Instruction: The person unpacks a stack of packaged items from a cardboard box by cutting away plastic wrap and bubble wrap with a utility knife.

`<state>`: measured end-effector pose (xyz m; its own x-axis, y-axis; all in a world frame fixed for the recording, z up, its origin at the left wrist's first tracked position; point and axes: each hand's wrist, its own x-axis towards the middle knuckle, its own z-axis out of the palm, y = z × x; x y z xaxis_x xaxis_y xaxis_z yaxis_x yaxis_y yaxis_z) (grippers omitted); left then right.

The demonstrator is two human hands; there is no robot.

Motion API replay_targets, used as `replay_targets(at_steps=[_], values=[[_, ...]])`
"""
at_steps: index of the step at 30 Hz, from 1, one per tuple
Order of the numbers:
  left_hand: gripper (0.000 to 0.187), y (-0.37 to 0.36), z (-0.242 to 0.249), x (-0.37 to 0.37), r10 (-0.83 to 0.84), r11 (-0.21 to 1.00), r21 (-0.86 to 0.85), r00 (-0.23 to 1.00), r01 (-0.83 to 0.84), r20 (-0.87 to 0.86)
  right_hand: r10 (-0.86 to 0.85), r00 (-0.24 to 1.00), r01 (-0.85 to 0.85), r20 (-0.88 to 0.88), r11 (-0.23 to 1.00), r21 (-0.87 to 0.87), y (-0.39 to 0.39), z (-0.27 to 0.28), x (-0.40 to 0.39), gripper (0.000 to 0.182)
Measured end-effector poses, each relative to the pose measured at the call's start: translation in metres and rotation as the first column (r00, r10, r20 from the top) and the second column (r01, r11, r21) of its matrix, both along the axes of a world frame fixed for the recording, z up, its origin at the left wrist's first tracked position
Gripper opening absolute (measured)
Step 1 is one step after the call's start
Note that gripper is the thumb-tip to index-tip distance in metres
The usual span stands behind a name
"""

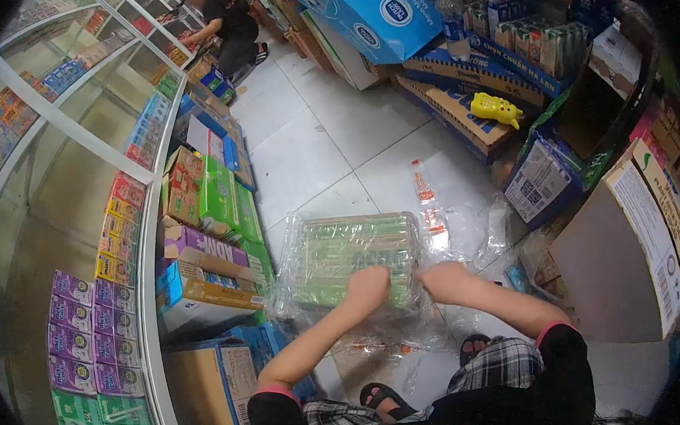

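A green carton pack (336,265) wrapped in clear plastic film lies on the tiled floor in front of me. My left hand (369,287) is closed in a fist over the pack's near right part. Just beyond the pack's right edge, my right hand (446,282) is closed as well, at the crumpled plastic film (471,254). Both hands seem to pinch the film, though the exact grip is too small to see. A strip of orange-printed clear tape (427,198) lies on the floor behind the right hand.
Glass shelving with small drink cartons (94,336) runs along the left, with boxes (203,295) at its foot. A blue carton (372,14), a yellow toy (496,110) and an open cardboard box (614,247) stand right. Another person (226,30) crouches at the far end.
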<state>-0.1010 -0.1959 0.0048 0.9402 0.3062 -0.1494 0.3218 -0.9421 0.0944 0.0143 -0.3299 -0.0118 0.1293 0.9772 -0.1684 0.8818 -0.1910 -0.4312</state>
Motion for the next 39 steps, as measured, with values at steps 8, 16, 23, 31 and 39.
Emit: replay_targets(at_steps=[8, 16, 23, 31, 39], values=[[0.012, -0.002, 0.000, -0.004, 0.074, 0.993, -0.104, 0.993, -0.064, 0.094, 0.057, 0.995, -0.056, 0.083, 0.998, -0.016, 0.028, -0.007, -0.005, 0.022], [0.012, -0.003, -0.004, -0.011, 0.095, 0.986, -0.144, 0.990, -0.080, 0.104, 0.086, 0.995, -0.085, 0.047, 0.996, -0.021, 0.034, -0.007, -0.008, 0.020], [0.011, -0.003, -0.009, -0.020, 0.110, 0.975, -0.216, 0.964, -0.057, 0.241, 0.009, 0.996, -0.009, -0.094, 1.000, -0.001, 0.033, 0.001, -0.016, 0.023], [0.019, 0.003, -0.039, -0.032, 0.372, 0.865, -0.487, 0.810, -0.125, 0.453, -0.045, 0.987, 0.062, -0.153, 0.992, 0.112, 0.027, -0.018, -0.025, 0.022], [0.020, 0.007, -0.051, -0.036, 0.467, 0.704, -0.709, 0.726, 0.039, 0.505, -0.115, 0.964, 0.163, -0.241, 0.969, 0.188, 0.023, -0.032, -0.032, 0.023]])
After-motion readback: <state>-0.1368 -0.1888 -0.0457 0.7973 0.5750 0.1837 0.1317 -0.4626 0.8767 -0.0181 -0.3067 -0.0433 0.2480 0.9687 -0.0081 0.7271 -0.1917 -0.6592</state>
